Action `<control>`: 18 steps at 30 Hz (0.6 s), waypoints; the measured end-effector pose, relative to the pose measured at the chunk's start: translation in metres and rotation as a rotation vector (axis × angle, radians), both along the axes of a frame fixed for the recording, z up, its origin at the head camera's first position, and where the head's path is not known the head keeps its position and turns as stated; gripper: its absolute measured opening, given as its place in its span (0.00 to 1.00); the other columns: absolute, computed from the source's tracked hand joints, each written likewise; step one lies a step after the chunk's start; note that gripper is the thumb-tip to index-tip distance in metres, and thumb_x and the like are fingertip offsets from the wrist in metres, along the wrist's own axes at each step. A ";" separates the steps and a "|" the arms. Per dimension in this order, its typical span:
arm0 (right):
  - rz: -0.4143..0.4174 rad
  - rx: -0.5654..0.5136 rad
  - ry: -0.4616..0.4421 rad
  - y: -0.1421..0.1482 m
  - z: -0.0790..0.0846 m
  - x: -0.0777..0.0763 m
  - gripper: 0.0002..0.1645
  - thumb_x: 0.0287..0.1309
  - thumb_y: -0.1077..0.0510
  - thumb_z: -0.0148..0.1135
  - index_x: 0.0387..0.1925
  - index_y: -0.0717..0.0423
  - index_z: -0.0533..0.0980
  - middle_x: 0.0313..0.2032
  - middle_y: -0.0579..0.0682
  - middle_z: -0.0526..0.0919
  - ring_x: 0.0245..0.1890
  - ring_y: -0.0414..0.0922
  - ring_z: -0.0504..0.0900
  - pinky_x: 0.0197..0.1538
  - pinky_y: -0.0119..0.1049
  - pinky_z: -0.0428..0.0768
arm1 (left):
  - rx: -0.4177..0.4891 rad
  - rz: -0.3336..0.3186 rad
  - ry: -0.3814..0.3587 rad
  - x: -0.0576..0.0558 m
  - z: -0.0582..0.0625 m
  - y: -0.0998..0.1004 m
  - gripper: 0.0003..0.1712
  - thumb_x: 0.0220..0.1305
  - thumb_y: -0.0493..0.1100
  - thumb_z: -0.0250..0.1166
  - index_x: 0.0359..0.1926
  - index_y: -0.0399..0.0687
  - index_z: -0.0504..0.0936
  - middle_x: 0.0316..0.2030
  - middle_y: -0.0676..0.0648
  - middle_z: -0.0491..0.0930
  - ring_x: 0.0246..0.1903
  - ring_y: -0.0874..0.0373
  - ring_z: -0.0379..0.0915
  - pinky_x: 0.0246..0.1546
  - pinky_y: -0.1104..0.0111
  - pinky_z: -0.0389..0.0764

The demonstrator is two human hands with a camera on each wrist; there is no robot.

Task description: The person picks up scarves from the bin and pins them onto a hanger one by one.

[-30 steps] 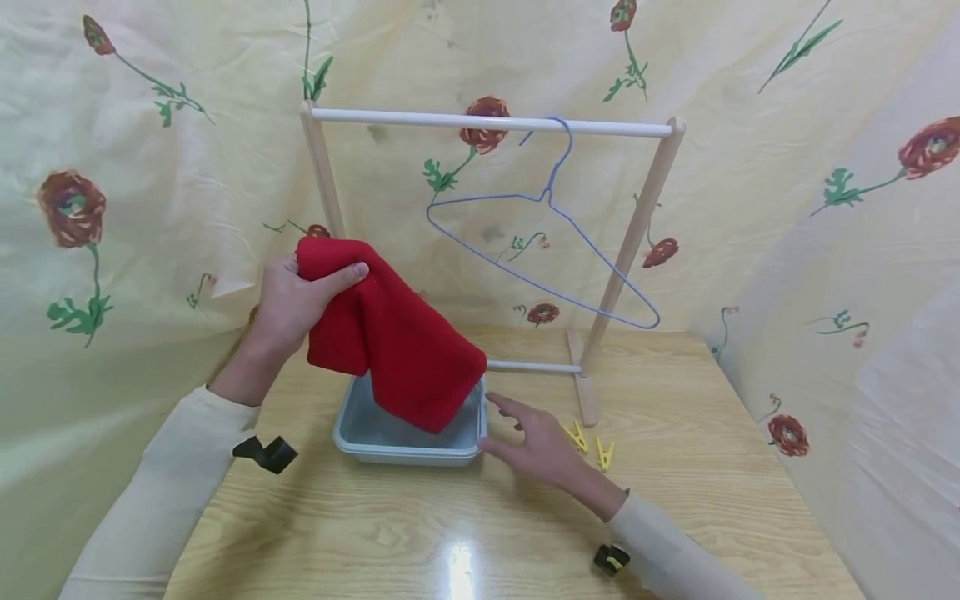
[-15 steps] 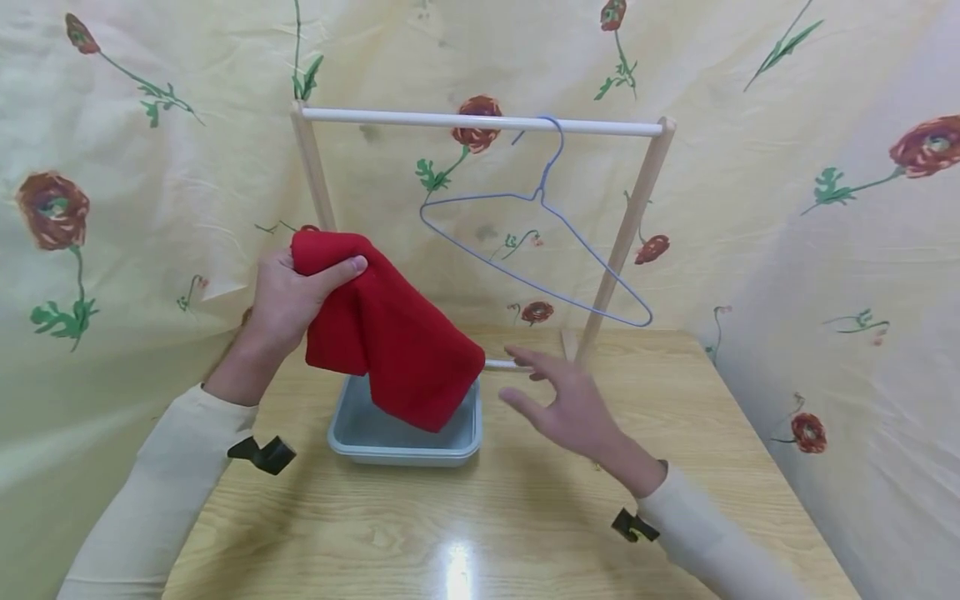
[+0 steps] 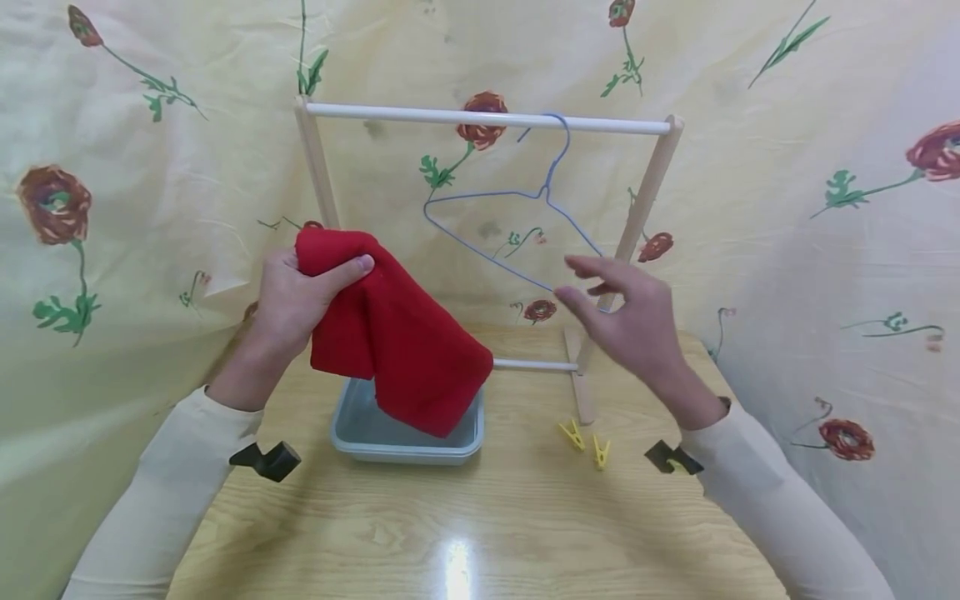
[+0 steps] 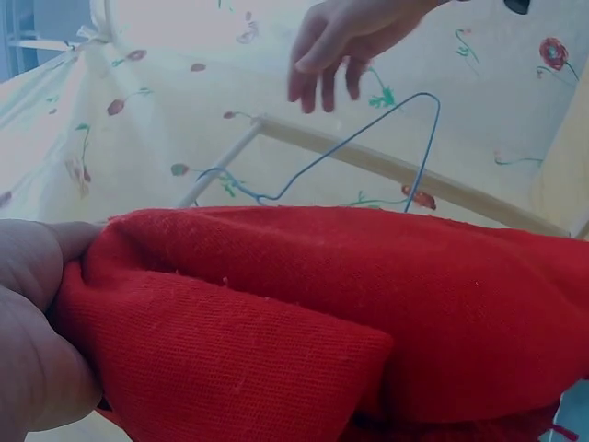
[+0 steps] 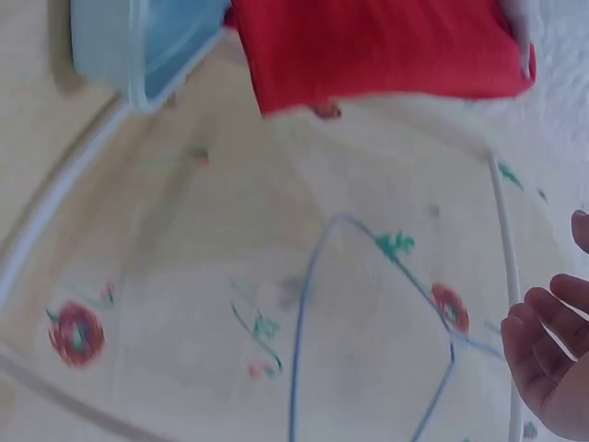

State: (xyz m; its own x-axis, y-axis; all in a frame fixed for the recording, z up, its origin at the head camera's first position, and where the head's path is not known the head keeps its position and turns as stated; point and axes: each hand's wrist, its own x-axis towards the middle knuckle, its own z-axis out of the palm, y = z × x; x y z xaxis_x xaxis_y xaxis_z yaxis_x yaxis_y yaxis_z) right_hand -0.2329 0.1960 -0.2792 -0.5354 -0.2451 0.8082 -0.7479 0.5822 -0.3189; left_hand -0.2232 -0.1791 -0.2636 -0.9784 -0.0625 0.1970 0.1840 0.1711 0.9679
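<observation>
My left hand [image 3: 288, 304] grips a folded red cloth [image 3: 423, 354] near its upper edge, thumb over the front. The cloth hangs down to the right, above a light-blue plastic basin [image 3: 405, 454]. A blue wire hanger [image 3: 547, 190] hangs by its hook from the rack's white rail. My right hand [image 3: 637, 321] is raised in front of the hanger's lower right part, hiding that corner. Its fingers are loosely bent and hold nothing; the left wrist view shows this right hand [image 4: 354, 41] apart from the hanger. My left fingers behind the cloth are hidden.
The rack's white rail [image 3: 420, 115] sits between two wooden posts at the back of the wooden table [image 3: 360, 533]. Two yellow clothespins [image 3: 572, 435] lie right of the basin. A flowered curtain [image 3: 150, 275] hangs behind and at the sides.
My right hand has risen from beside the basin, moving up and to the right in front of the hanger. The left hand still holds the cloth in nearly the same place.
</observation>
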 end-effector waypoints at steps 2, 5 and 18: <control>-0.048 -0.004 0.019 0.005 0.009 -0.005 0.23 0.53 0.62 0.78 0.51 0.61 0.85 0.47 0.55 0.89 0.41 0.52 0.88 0.44 0.20 0.77 | 0.000 0.000 0.002 0.000 0.000 0.000 0.36 0.59 0.54 0.77 0.64 0.54 0.72 0.57 0.48 0.78 0.52 0.49 0.78 0.41 0.64 0.86; -0.135 -0.007 0.029 0.013 0.019 -0.015 0.21 0.55 0.59 0.77 0.50 0.61 0.85 0.46 0.56 0.89 0.38 0.53 0.87 0.44 0.23 0.74 | -0.008 -0.004 0.017 0.000 0.001 0.001 0.35 0.59 0.55 0.77 0.63 0.54 0.73 0.56 0.47 0.79 0.52 0.49 0.78 0.41 0.64 0.86; -0.223 -0.057 -0.378 0.028 0.023 -0.054 0.29 0.65 0.46 0.69 0.59 0.60 0.81 0.54 0.58 0.86 0.50 0.55 0.86 0.50 0.33 0.83 | -0.042 -0.003 0.061 -0.001 0.000 0.003 0.32 0.60 0.54 0.76 0.61 0.52 0.76 0.54 0.48 0.81 0.49 0.50 0.80 0.40 0.65 0.86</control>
